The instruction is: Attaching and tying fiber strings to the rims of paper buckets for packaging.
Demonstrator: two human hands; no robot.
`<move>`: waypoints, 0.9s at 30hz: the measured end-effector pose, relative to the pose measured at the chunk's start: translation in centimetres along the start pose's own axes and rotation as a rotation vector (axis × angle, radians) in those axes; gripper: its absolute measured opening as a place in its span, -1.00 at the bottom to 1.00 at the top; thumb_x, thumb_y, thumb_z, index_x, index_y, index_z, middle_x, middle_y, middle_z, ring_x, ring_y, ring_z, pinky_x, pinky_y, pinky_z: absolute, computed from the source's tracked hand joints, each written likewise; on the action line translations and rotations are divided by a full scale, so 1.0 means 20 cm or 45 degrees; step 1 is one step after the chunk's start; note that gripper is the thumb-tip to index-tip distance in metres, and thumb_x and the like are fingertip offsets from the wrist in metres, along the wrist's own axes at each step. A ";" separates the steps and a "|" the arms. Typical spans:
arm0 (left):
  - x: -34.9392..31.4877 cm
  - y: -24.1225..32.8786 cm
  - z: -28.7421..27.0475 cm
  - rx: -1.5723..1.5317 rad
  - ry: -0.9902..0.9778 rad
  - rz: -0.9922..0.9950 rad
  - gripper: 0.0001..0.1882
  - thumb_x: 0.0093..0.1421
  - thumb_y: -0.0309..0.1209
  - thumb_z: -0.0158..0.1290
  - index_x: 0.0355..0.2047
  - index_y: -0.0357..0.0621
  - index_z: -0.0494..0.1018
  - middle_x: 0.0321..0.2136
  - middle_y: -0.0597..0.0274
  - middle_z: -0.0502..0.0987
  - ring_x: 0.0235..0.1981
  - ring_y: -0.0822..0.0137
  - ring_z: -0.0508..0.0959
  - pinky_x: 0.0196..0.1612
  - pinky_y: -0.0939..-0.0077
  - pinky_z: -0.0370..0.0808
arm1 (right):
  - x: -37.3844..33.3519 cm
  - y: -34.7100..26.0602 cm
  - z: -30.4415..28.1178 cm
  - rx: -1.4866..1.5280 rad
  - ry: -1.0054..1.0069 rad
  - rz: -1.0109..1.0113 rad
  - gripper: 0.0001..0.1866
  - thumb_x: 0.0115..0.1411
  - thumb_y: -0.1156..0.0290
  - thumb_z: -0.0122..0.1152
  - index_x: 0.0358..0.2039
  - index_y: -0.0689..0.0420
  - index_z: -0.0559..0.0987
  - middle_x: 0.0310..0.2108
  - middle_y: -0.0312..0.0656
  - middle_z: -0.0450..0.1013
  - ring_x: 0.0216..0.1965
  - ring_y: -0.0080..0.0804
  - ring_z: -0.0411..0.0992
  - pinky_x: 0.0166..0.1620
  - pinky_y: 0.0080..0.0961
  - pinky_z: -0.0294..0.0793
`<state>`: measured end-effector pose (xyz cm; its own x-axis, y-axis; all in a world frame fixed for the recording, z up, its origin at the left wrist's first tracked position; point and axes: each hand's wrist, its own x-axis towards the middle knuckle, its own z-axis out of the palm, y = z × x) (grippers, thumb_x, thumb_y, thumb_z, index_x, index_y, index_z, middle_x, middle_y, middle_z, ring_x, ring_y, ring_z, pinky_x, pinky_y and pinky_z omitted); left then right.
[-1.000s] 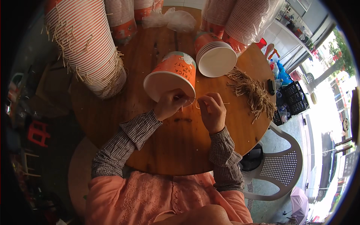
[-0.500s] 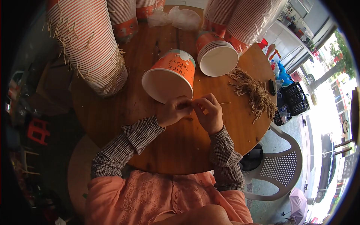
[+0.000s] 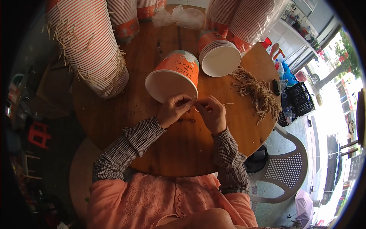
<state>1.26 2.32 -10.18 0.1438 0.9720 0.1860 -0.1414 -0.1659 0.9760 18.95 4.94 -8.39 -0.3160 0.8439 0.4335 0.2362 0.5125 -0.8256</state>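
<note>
An orange paper bucket [image 3: 183, 65] with a white inside lies tipped on the round wooden table, its mouth towards me. At the near right of its rim, my left hand [image 3: 173, 110] and my right hand [image 3: 212, 115] meet, fingertips pinched together. A thin tan paper cord [image 3: 228, 103] pokes out to the right past my right fingers. Both hands are closed on the cord by the rim; how it runs between the fingertips is hidden.
A bundle of tan cords [image 3: 263, 100] lies on the right of the table [image 3: 171, 152]. Behind it are a short nested pile of buckets [image 3: 220, 60] and bagged stacks [image 3: 253, 23]. A tall leaning stack [image 3: 93, 49] with cords stands left. A grey plastic chair [image 3: 284, 171] is at right.
My hands have shifted slightly up and stay together at the rim. The left fingers have turned into a clearer pinch. The bucket has moved a little to the right.
</note>
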 end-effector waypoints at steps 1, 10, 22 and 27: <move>0.00 0.00 0.00 0.008 0.037 0.002 -0.81 0.27 -0.41 0.06 -0.23 -0.30 0.49 -0.41 0.37 0.52 -0.39 0.60 0.47 -0.29 0.70 0.46 | 0.00 -0.02 0.00 -0.085 0.016 -0.022 -0.91 0.08 0.51 0.29 -0.36 0.16 0.61 -0.47 -0.26 0.46 -0.51 -0.49 0.45 -0.46 -0.59 0.43; 0.01 -0.01 0.01 -0.018 0.192 0.026 -0.85 0.19 -0.44 0.14 -0.30 -0.26 0.48 -0.43 0.37 0.51 -0.43 0.60 0.47 -0.36 0.70 0.44 | 0.00 -0.03 0.02 -0.111 0.039 -0.087 -0.94 0.07 0.52 0.26 -0.41 0.17 0.58 -0.48 -0.23 0.45 -0.55 -0.45 0.44 -0.49 -0.58 0.43; -0.01 0.05 0.03 0.388 0.145 0.179 -0.91 0.17 -0.52 0.09 -0.30 -0.22 0.52 -0.37 0.33 0.53 -0.37 0.55 0.49 -0.29 0.66 0.45 | 0.00 -0.03 0.01 -0.104 0.036 -0.086 -0.95 0.08 0.52 0.25 -0.41 0.18 0.57 -0.48 -0.23 0.45 -0.54 -0.45 0.43 -0.50 -0.59 0.42; -0.01 0.10 0.03 0.480 0.132 0.142 -0.92 0.18 -0.54 0.06 -0.33 -0.27 0.52 -0.37 0.25 0.53 -0.36 0.49 0.50 -0.28 0.63 0.46 | 0.00 -0.03 0.00 -0.111 0.023 -0.077 -0.94 0.08 0.52 0.25 -0.40 0.18 0.57 -0.47 -0.22 0.45 -0.54 -0.45 0.43 -0.50 -0.59 0.42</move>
<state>1.49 1.72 -8.11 0.0457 0.9531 0.2992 0.2216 -0.3017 0.9273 18.86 4.72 -7.81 -0.3154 0.8132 0.4891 0.2963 0.5740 -0.7633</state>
